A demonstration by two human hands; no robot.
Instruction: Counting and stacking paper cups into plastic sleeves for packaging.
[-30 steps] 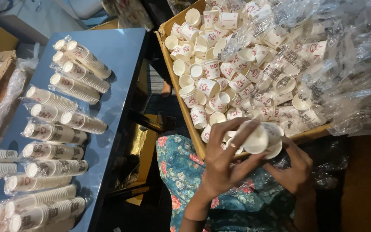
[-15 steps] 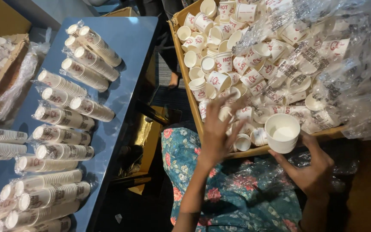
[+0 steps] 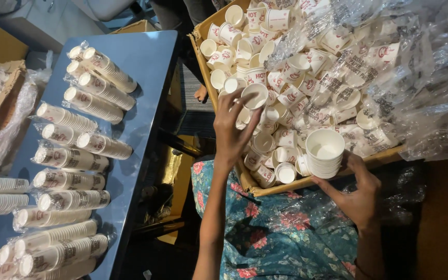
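The right hand (image 3: 359, 194) grips a stack of nested white cups (image 3: 325, 153) from below, fingers curled around its base, at the near edge of the box (image 3: 203, 46). Farther in, the left hand (image 3: 233, 127) pinches a single cup (image 3: 255, 96) by its rim, lifted just above the loose cups (image 3: 286, 78) heaped in the box. To the left, wrapped sleeves of cups (image 3: 84, 103) lie in rows on a blue table (image 3: 146, 62).

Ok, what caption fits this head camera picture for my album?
Left hand lifts one paper cup from the cardboard box; right hand holds a cup stack.
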